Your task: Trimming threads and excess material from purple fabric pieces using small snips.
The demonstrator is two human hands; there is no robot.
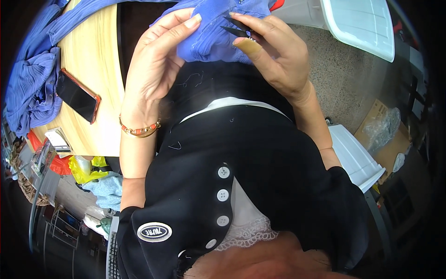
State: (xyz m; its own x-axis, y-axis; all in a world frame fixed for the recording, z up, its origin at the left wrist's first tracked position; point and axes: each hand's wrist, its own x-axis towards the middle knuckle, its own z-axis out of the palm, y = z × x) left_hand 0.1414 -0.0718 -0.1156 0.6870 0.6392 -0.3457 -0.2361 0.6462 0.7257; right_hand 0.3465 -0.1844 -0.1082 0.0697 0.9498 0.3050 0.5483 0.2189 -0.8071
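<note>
A blue-violet knit garment (204,39) lies bunched over my lap at the top of the view. My left hand (158,53) is closed on it, the thumb pressing the fabric against the fingers. In my right hand (285,56) is a small pair of black thread snips (236,32), held between thumb and fingers. Their two pointed blades are parted and point left, over the cloth, towards my left thumb. A yellowish covering wraps the right thumb. Part of the snips is hidden by the fingers.
Left of me stands a light wooden table (104,56). A phone (78,95) with a red-edged case lies on it, beside more blue-violet garments (35,88). White plastic bins (360,28) stand at right, near cardboard (378,125) with clear plastic wrap. Yellow bags (86,169) sit lower left.
</note>
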